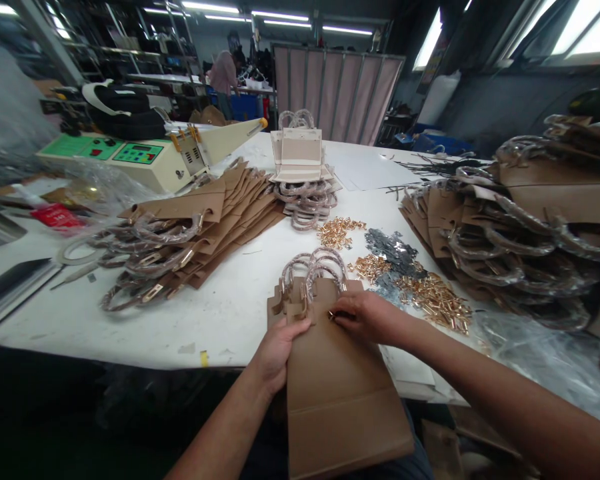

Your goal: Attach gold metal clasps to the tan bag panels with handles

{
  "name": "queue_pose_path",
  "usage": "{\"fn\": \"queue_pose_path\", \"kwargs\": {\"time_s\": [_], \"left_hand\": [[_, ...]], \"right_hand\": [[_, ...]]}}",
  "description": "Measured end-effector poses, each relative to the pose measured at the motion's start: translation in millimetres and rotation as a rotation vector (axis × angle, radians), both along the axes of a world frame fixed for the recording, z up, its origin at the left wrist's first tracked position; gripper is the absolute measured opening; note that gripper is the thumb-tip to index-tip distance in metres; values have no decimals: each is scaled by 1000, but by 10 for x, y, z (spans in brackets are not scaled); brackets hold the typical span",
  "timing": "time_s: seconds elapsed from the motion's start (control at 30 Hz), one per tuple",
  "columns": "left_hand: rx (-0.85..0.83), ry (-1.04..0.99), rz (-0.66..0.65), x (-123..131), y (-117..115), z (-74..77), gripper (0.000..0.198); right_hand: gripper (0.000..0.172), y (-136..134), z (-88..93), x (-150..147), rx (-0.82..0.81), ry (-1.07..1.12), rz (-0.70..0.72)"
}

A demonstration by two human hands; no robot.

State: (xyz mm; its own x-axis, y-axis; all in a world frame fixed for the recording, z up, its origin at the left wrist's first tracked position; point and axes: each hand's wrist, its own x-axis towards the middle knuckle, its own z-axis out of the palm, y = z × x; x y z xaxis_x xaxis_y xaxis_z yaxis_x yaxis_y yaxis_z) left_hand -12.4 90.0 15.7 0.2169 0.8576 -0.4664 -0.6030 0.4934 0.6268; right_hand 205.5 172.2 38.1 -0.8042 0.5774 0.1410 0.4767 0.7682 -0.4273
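A brown bag panel [345,407] with plastic-wrapped loop handles [326,261] hangs over the table's front edge toward my lap. My left hand [277,350] grips its left side, thumb on top near a handle tab and fingers hidden beneath. Against the upper right of the panel, my right hand [363,317] pinches a small metal piece [332,315], mostly covered by the fingertips. Just beyond that hand lie loose gold metal fittings [435,300] and a heap of flat grey metal plates [393,250].
Stacked brown bag panels with wrapped handles lie at left [220,220] and right [545,193]. Pale panels [300,150] are piled at the back centre. A cream machine [150,160] stands back left, near a red-labelled bottle [57,215]. Another person [223,77] stands far behind.
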Motion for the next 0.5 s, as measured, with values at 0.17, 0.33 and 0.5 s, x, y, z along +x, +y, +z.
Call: {"fn": "queue_pose_path", "kwargs": {"time_s": [0.17,0.33,0.5], "left_hand": [[-10,19,17,9,-5,9,38],[-20,32,9,19,10,-10,39],[-11,55,12,39,4,9,39]], "right_hand": [[20,4,31,7,-13,12,36],[15,-41,-18,-32,18,-22,-78],[13,-52,9,-23,62,-63,-25]]}}
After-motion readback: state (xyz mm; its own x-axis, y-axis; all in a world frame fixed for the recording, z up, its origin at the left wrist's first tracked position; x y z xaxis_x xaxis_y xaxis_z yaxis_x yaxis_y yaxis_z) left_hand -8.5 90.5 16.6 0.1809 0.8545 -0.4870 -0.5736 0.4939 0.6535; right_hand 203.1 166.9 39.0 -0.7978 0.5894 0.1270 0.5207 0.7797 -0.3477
